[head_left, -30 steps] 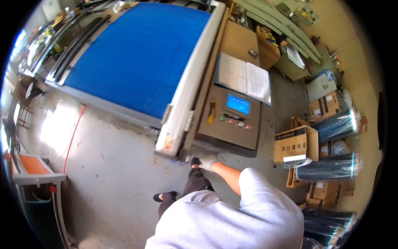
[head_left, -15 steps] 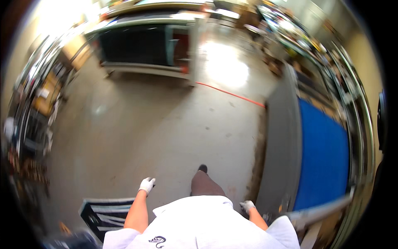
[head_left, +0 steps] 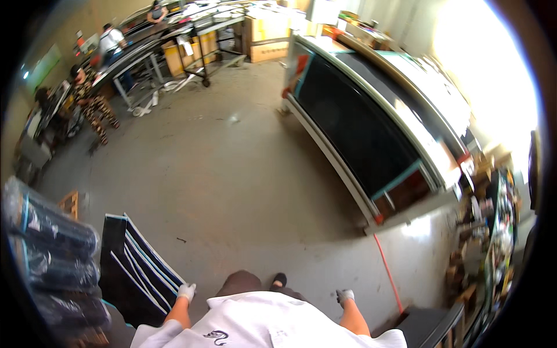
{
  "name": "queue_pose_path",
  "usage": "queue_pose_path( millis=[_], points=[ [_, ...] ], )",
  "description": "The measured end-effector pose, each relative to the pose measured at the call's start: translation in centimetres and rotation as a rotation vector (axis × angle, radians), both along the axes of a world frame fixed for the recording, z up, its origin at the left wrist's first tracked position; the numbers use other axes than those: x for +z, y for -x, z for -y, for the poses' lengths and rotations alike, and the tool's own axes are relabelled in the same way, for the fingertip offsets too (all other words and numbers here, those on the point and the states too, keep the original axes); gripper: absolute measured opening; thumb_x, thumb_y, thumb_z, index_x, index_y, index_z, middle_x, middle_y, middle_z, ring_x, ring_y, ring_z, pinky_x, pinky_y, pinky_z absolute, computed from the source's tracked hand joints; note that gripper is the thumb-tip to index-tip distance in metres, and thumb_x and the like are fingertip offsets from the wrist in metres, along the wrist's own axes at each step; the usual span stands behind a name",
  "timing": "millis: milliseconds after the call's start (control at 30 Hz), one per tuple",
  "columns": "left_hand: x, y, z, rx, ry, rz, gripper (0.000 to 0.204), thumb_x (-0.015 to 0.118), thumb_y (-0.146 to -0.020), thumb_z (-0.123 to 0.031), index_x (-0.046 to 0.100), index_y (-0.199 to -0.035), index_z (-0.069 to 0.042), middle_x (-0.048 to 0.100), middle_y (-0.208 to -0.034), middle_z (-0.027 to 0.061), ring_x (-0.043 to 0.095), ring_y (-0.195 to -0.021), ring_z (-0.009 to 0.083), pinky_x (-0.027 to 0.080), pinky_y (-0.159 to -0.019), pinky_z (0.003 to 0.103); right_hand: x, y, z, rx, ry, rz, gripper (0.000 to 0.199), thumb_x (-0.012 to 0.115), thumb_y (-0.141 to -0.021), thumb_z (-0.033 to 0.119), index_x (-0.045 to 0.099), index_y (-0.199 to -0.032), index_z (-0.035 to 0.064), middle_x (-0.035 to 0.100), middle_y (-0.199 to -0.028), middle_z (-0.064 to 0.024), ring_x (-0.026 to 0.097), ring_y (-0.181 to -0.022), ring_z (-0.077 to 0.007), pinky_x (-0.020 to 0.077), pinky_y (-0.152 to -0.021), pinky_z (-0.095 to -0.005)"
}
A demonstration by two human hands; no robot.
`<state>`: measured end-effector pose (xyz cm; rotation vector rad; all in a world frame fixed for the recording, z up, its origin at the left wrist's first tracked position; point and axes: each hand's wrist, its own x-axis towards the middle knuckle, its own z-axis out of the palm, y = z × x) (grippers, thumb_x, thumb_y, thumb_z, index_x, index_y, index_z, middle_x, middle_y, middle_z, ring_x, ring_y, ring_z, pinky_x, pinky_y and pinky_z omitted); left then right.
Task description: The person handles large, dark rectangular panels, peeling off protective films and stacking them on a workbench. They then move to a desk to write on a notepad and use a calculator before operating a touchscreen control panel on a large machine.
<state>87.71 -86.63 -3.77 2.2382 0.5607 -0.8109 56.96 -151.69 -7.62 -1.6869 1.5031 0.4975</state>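
Down at the lower edge, two gloved hands show: the left hand (head_left: 186, 292) hangs loosely curled right beside a leaning stack of dark flat panels (head_left: 136, 269) with pale edges, at least three of them, though whether it touches them I cannot tell; the right hand (head_left: 344, 296) hangs free at the person's side, fingers half curled, gripping nothing. The panels stand on the concrete floor (head_left: 232, 174) at the person's left, and further left lie several dark wrapped rolls (head_left: 49, 255), three or four stacked. Ahead and to the right stands one long machine with a dark glass bed (head_left: 360, 124), its near corner close to a red line (head_left: 387, 272) on the floor. Between machine and panels the floor lies open. Far off, three or four people (head_left: 93, 104) work by a long worktop (head_left: 145, 49) and cardboard boxes (head_left: 267, 29).
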Motion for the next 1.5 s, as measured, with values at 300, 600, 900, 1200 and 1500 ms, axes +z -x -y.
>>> queue_pose_path(
  millis=[300, 600, 900, 1200, 1500],
  points=[
    [-3.6, -7.4, 3.8, 0.316, -0.098, -0.559, 0.033, 0.054, -0.088, -0.032, 0.069, -0.095, -0.002, 0.069, -0.098, 0.0173, 0.068, -0.086, 0.0309, 0.052, -0.075, 0.043, 9.1, -58.1, 7.4, 0.416, 0.111, 0.485, 0.033, 0.064, -0.083, 0.033, 0.067, -0.086, -0.0001, 0.064, -0.065, -0.0100, 0.060, -0.057, -0.0172, 0.0481, -0.054, -0.0337],
    [3.8, -68.8, 20.4, -0.048, -0.138, 0.079, 0.066, 0.050, -0.091, -0.049, 0.052, -0.131, 0.002, 0.048, -0.139, 0.0231, 0.043, -0.131, 0.0356, 0.034, -0.110, 0.041, 8.9, -82.0, 11.5, 0.290, -0.250, 0.242, 0.031, 0.065, -0.085, 0.032, 0.065, -0.085, 0.0005, 0.065, -0.065, -0.0091, 0.060, -0.055, -0.0174, 0.0464, -0.050, -0.0300],
    [11.8, -108.7, 35.0, -0.158, 0.080, 0.613, 0.036, 0.054, -0.090, -0.037, 0.065, -0.102, -0.006, 0.066, -0.104, 0.0194, 0.062, -0.097, 0.0389, 0.050, -0.083, 0.046, 2.5, -113.5, 19.0, 1.088, 0.110, 0.033, 0.020, 0.059, -0.089, 0.023, 0.065, -0.091, 0.0045, 0.067, -0.084, -0.0172, 0.065, -0.070, -0.0313, 0.0527, -0.066, -0.0406],
    [0.5, -112.6, 28.8, -0.136, -0.257, -0.231, 0.049, 0.049, -0.091, -0.045, 0.068, -0.112, -0.005, 0.063, -0.120, 0.0187, 0.059, -0.111, 0.0381, 0.048, -0.095, 0.043, -2.9, -150.6, 34.8, 1.366, 0.431, 0.681, 0.016, 0.055, -0.087, 0.015, 0.062, -0.096, 0.0046, 0.062, -0.082, -0.0170, 0.061, -0.074, -0.0361, 0.0520, -0.067, -0.0439],
    [-1.0, -144.5, 34.5, -0.322, -0.226, -0.282, 0.048, 0.051, -0.092, -0.039, 0.061, -0.122, -0.004, 0.060, -0.126, 0.0181, 0.057, -0.118, 0.0314, 0.046, -0.096, 0.039, 15.7, -179.9, 32.8, 0.602, 0.218, 0.500, 0.042, 0.063, -0.085, 0.041, 0.069, -0.096, 0.0010, 0.069, -0.095, -0.0185, 0.066, -0.092, -0.0356, 0.0510, -0.083, -0.0405]
  ],
)
